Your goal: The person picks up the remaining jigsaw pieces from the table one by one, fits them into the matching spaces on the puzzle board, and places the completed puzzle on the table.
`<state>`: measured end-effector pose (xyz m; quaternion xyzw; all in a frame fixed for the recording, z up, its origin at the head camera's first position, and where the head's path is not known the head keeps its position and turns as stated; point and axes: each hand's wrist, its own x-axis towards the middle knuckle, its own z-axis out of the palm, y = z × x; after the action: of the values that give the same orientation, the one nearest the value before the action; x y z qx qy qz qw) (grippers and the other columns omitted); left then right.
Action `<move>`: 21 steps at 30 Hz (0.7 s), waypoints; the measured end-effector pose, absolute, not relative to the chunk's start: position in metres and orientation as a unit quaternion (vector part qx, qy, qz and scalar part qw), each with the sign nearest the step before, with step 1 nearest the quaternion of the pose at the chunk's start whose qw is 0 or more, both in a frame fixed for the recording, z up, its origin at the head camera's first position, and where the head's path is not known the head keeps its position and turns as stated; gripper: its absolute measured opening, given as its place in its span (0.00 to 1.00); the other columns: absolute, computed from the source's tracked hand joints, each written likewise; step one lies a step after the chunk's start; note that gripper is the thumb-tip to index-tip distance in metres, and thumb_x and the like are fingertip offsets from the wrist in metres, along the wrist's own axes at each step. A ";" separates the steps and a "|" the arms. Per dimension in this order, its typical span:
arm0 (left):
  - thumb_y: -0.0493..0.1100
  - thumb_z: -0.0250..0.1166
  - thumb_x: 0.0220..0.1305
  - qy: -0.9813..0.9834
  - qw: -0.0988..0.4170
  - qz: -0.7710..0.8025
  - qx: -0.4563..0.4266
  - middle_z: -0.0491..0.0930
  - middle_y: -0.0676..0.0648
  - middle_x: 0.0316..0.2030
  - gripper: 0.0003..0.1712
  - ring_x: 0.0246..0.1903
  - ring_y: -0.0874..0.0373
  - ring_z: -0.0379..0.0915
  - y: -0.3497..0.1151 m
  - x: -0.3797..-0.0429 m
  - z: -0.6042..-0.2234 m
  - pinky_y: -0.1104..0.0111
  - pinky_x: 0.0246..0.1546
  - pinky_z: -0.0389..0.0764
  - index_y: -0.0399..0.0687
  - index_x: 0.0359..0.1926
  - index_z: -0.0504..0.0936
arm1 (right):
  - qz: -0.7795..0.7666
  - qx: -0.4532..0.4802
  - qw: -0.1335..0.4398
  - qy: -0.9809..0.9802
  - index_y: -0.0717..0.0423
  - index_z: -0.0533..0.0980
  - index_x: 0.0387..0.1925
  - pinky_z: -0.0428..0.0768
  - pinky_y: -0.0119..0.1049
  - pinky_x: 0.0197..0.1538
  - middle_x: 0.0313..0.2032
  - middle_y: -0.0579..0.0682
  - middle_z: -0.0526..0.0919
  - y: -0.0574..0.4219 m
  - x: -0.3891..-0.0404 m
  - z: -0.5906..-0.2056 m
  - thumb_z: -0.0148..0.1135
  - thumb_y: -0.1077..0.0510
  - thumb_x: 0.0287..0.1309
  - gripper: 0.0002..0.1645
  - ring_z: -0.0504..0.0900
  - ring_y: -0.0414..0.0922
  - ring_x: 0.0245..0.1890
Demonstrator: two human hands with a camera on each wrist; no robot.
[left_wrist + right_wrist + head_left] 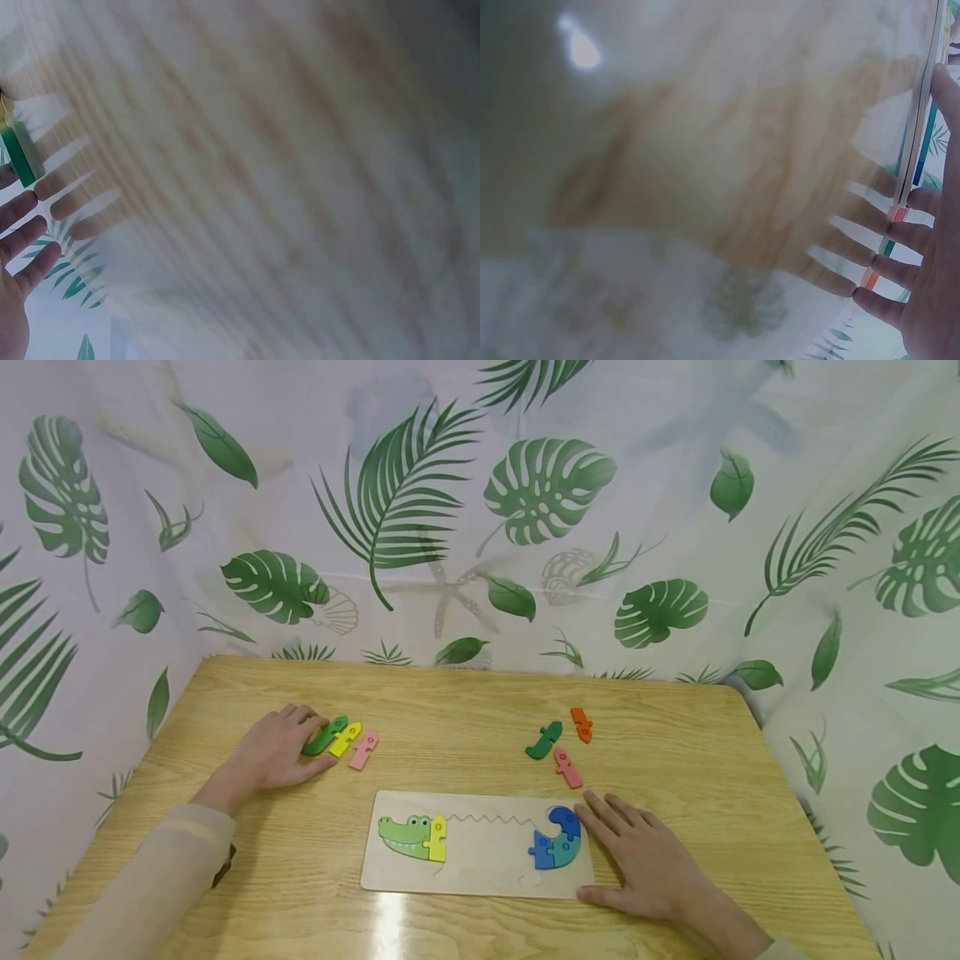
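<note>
My left hand (pixel 285 747) lies low over the table at the left, its fingertips at a curved green puzzle piece (pixel 322 739). A yellow piece (pixel 346 739) and a pink piece (pixel 364 750) lie in a row beside it. In the left wrist view the fingers are spread near the green piece's edge. My right hand (pixel 648 860) rests with spread fingers, thumb and fingertips at the right edge of the wooden puzzle board (pixel 487 878). On the board sit a crocodile head (pixel 405 837) with a yellow piece (pixel 438 839), and a blue tail section (pixel 562 843).
Beyond the board's right end lie a dark green piece (pixel 544 740), a pink piece (pixel 567 768) and an orange piece (pixel 582 725). A leaf-patterned cloth (pixel 465 527) hangs along the back and sides of the wooden table (pixel 450 727).
</note>
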<state>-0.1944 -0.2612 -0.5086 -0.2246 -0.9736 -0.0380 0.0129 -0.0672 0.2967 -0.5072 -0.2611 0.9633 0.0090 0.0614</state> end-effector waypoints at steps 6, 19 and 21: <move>0.70 0.63 0.68 -0.975 0.007 -0.039 -0.218 0.80 0.37 0.59 0.42 0.58 0.40 0.77 -0.264 -0.193 -0.508 0.43 0.59 0.81 0.39 0.64 0.80 | 0.011 -0.265 0.054 0.963 0.44 0.61 0.82 0.75 0.65 0.70 0.82 0.51 0.63 0.296 -0.066 -0.507 0.49 0.10 0.54 0.65 0.68 0.61 0.78; 0.66 0.64 0.68 -0.974 0.016 -0.035 -0.225 0.80 0.37 0.58 0.39 0.57 0.40 0.77 -0.271 -0.184 -0.507 0.44 0.57 0.82 0.39 0.62 0.81 | 0.015 -0.265 0.051 0.963 0.45 0.62 0.81 0.75 0.65 0.70 0.81 0.52 0.64 0.296 -0.065 -0.505 0.51 0.11 0.55 0.65 0.69 0.61 0.77; 0.66 0.65 0.68 -0.973 0.020 -0.034 -0.227 0.81 0.37 0.57 0.37 0.56 0.41 0.77 -0.272 -0.183 -0.507 0.45 0.55 0.83 0.39 0.61 0.82 | 0.016 -0.266 0.049 0.963 0.45 0.62 0.81 0.75 0.65 0.70 0.81 0.52 0.64 0.296 -0.065 -0.505 0.51 0.11 0.55 0.65 0.69 0.61 0.77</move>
<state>-0.1834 -0.2717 -0.5073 -0.2266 -0.9732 -0.0344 0.0195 -0.0654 0.2959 -0.5054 -0.2655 0.9627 0.0157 0.0490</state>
